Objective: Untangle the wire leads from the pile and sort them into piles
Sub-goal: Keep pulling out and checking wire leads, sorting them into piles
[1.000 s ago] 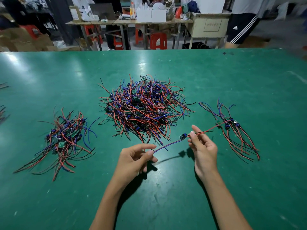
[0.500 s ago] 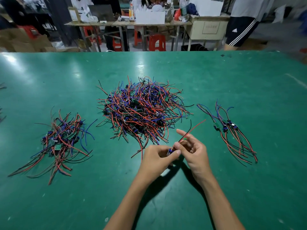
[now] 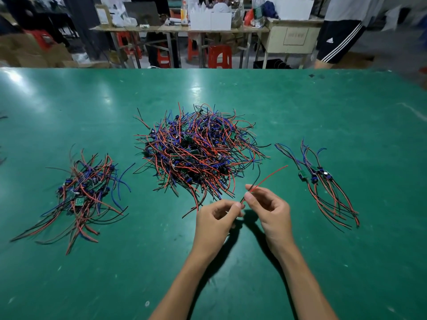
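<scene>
Head view, lead: you are holding one wire lead (image 3: pixel 269 177) just in front of the big tangled pile (image 3: pixel 198 151).
Hands: your left hand (image 3: pixel 216 224) and right hand (image 3: pixel 270 210) are both pinching it.
Sorted piles: left pile (image 3: pixel 84 192), right pile (image 3: pixel 323 183) are lying on the green table (image 3: pixel 346 112).
Writing: a three-stripe logo is showing on a bystander's black shorts (image 3: pixel 338 39).

red stools (image 3: pixel 220 57); white boxes (image 3: pixel 210 21); a bystander's striped shorts (image 3: pixel 338 40)

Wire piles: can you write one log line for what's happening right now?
left hand: pinching wire lead | right hand: pinching same lead | big pile: still tangled | side piles: two
</scene>
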`<state>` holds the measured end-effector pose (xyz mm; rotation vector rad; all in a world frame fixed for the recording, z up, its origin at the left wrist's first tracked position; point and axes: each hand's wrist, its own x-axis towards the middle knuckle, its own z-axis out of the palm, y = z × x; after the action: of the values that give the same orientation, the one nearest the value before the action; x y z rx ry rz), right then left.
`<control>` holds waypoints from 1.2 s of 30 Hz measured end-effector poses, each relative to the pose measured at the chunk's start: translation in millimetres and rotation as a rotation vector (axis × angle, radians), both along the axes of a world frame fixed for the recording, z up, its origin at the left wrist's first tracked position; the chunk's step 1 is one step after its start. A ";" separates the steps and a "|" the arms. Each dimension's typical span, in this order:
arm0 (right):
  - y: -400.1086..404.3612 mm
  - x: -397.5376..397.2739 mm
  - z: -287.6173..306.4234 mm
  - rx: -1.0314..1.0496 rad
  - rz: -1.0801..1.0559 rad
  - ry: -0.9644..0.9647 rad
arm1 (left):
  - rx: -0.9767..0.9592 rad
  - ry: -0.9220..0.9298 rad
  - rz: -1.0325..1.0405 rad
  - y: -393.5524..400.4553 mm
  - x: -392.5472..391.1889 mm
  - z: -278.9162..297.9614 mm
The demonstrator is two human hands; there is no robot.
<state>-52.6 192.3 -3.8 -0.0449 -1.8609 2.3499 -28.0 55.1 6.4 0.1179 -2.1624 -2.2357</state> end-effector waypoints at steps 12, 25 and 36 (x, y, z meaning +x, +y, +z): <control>0.6 -0.2 2.0 -0.159 0.012 -0.054 | 0.023 0.002 0.051 4.9 -3.8 0.7; -3.5 -2.7 0.3 -0.138 -0.043 -0.075 | 0.069 0.013 0.051 2.3 -4.7 2.1; -2.5 -3.7 0.2 -0.033 -0.034 -0.035 | 0.072 0.015 0.059 1.5 -6.0 -1.5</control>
<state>-56.3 189.9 -3.6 -0.1211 -1.8223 2.3719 -34.0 56.5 4.8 0.1637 -2.0431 -2.2754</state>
